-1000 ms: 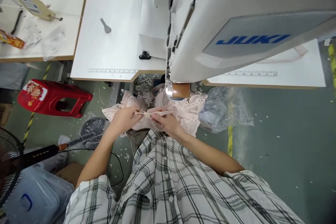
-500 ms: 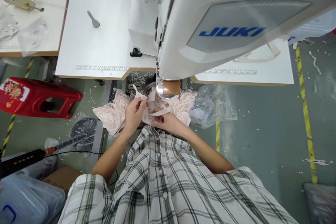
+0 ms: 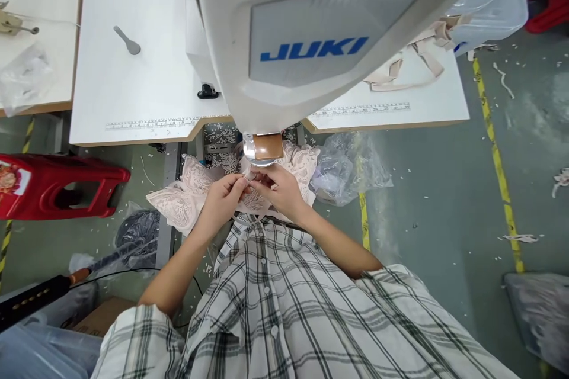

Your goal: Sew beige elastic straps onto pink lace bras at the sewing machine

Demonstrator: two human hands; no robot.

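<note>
Pale pink lace bras (image 3: 180,204) lie in a heap below the sewing machine (image 3: 306,92), spreading out on both sides of my hands. My left hand (image 3: 224,196) is closed, thumb and fingers pinching a narrow pink part of a bra. Close against it, my right hand (image 3: 282,190) pinches the same part, its fingertips almost touching the left ones. Just above my fingers sits the machine's needle end with a brown plate (image 3: 268,146). The needle itself is hidden from view, and so is most of the fabric between my fingertips.
The white machine table (image 3: 133,80) carries a ruler strip (image 3: 146,124) and a grey lever (image 3: 127,41). Pink straps (image 3: 418,68) lie on its right part. A clear plastic bag (image 3: 342,169) is right of the bras. At left stands a red stool (image 3: 102,180).
My right hand has moved up and in to meet the left, and both now pinch together nearer the machine. The loose strip between them is gathered. The view has shifted to the right.
</note>
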